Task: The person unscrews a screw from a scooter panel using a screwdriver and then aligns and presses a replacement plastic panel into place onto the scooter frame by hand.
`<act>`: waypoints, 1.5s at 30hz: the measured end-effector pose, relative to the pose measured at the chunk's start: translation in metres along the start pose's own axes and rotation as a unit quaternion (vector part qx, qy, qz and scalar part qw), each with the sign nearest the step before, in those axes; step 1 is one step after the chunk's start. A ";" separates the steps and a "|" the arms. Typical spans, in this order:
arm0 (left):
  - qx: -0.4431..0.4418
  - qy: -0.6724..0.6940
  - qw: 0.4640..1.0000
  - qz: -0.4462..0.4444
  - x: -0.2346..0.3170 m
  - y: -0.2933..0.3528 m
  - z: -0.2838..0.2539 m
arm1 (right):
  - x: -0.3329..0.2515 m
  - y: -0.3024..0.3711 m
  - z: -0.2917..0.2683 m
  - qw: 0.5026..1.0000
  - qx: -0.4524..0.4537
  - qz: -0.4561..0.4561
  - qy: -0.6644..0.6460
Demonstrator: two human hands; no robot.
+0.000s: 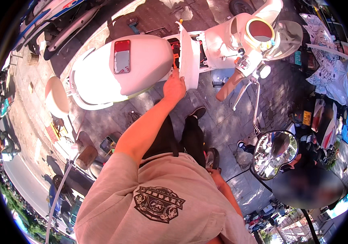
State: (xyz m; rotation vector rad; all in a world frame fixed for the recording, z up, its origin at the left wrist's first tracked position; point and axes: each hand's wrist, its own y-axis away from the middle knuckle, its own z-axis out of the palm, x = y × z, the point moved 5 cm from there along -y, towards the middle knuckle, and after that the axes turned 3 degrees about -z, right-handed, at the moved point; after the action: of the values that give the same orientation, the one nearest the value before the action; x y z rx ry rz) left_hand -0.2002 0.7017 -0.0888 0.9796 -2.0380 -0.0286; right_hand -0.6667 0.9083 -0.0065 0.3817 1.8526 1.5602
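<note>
Black crest (157,204) on my shirt (109,203), 6 o'clock; yellow plate (306,118), 3. Scooter (153,53) at 12 on paving (226,118) — left hand (174,88) at its white panel (190,61), right hand (216,175) at 5 — can't tell either grip.

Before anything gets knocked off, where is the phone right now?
In the head view, the phone lies on the pale scooter seat, upper left of the left hand.

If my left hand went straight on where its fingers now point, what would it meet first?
Probably the orange part in the gap between the scooter seat and the pale panel; the left hand looks very close to it, though whether they already touch is hard to judge.
</note>
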 end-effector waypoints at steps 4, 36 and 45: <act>-0.018 0.139 0.988 -0.065 -0.029 -0.066 0.027 | 0.010 -0.006 0.003 0.998 -0.038 0.005 0.046; -0.093 0.098 0.970 -0.203 -0.199 -0.135 0.179 | 0.039 -0.024 0.003 0.961 -0.136 0.109 0.214; -0.128 0.020 0.980 -0.153 -0.269 0.124 0.043 | -0.017 -0.038 -0.075 0.936 -0.158 0.072 0.306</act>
State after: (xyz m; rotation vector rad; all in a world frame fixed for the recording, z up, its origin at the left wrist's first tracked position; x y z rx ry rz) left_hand -0.2196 0.9484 -0.2575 1.1082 -1.7762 -0.4209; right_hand -0.6963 0.8323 -0.0332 -0.1452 1.9865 2.2217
